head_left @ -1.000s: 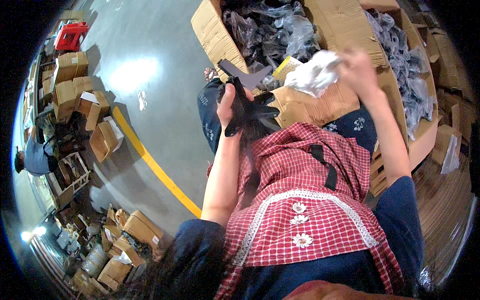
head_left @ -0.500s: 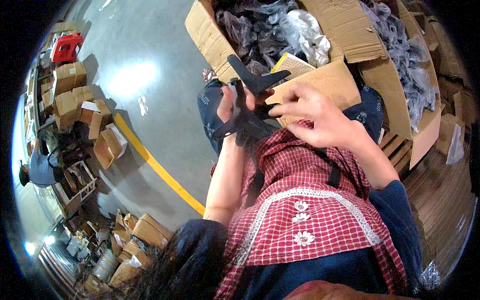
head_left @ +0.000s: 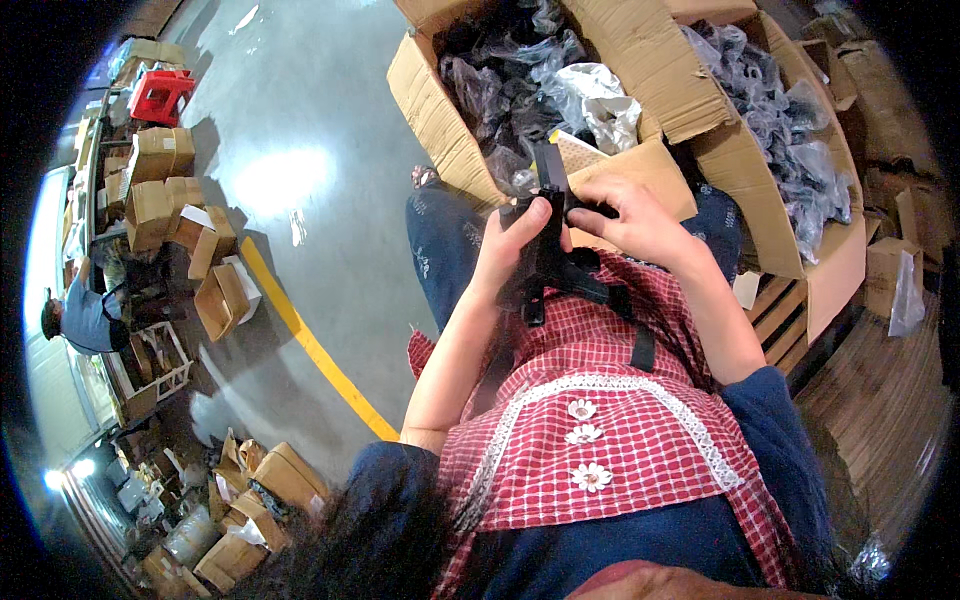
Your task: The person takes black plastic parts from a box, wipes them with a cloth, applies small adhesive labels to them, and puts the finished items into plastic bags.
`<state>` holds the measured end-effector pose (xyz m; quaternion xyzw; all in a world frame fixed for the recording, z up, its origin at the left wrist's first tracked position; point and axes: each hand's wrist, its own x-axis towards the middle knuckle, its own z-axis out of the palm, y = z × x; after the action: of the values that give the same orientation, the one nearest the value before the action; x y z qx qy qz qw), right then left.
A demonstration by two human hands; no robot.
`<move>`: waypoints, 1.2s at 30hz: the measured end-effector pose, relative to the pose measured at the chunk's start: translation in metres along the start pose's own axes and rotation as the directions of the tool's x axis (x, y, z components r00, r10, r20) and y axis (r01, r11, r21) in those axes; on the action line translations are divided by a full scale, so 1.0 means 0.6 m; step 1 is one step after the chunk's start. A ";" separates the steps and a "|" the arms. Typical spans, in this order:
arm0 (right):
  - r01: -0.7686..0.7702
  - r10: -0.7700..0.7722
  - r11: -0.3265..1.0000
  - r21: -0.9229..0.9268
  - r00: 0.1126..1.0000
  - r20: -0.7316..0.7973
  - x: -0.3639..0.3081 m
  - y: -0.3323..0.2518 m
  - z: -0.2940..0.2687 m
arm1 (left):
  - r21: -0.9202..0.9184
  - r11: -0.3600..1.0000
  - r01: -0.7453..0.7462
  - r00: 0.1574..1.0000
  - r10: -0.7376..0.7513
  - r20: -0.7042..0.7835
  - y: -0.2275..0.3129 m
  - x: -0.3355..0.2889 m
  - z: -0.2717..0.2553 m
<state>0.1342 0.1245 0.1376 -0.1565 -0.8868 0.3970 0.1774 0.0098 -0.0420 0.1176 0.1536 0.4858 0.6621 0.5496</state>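
A black item with flat arms and dangling straps (head_left: 545, 250) is held up over my lap; its exact kind I cannot make out. My left hand (head_left: 512, 242) is closed round its left side, thumb on top. From the right, my right hand (head_left: 632, 218) pinches a black part of the same item, its fingers bent in. One flat arm of it points up, away from me. A black strap hangs down over my red checked apron (head_left: 590, 340). Just beyond my hands stands an open cardboard box (head_left: 430, 110) filled with clear bags of dark things.
To the right is a second open box (head_left: 745, 190) with bagged dark things, on a wooden pallet (head_left: 785, 320). A yellow line (head_left: 315, 345) crosses the grey floor at left. Farther left are cardboard boxes (head_left: 160, 155), a red stool (head_left: 162, 97) and a person in blue (head_left: 90, 315).
The black item has turned: its V-shaped arms were spread and now one stands upright. My right hand's loose fingers have closed on it. The view has shifted slightly.
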 end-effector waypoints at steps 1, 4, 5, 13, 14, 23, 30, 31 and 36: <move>-0.117 0.109 0.990 0.079 0.989 0.100 -0.006 -0.006 -0.006 | -0.030 0.999 -0.013 1.000 0.012 -0.017 -0.001 0.003 0.002; -0.181 0.182 0.983 0.014 0.983 -0.007 -0.014 -0.004 -0.016 | -0.074 0.994 -0.085 0.988 0.074 -0.135 0.009 0.014 0.027; -0.162 0.155 0.985 -0.055 0.982 -0.112 -0.015 -0.003 -0.016 | -0.051 0.995 -0.085 0.977 0.073 -0.203 0.003 0.022 0.025; -0.287 0.184 0.891 0.353 0.937 0.297 -0.023 -0.033 0.002 | 0.341 0.910 -0.236 0.918 0.324 -0.227 -0.025 0.048 0.035; -0.145 0.077 0.950 0.276 0.967 0.243 -0.027 -0.025 0.005 | 0.262 0.952 -0.160 0.959 0.213 -0.187 -0.024 0.042 0.032; -0.549 0.215 0.627 0.553 0.804 0.554 -0.057 0.037 -0.023 | -0.070 0.993 0.091 0.950 -0.066 0.305 -0.010 0.025 -0.001; -0.355 0.134 0.862 0.362 0.848 0.513 -0.061 0.026 -0.066 | 0.108 0.959 0.264 0.947 -0.279 0.160 -0.004 0.010 0.020; -0.298 0.123 0.914 0.276 0.850 0.512 -0.061 0.019 -0.070 | 0.156 0.959 0.236 0.961 -0.254 0.110 -0.005 0.009 0.031; -0.362 0.257 0.903 0.231 0.887 0.383 -0.054 -0.016 -0.048 | 0.296 0.941 0.163 0.986 -0.141 -0.092 -0.011 0.004 0.057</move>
<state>0.1745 0.1235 0.1563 -0.1974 -0.7975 0.5696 -0.0250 0.0379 -0.0244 0.1280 0.1748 0.6104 0.5406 0.5519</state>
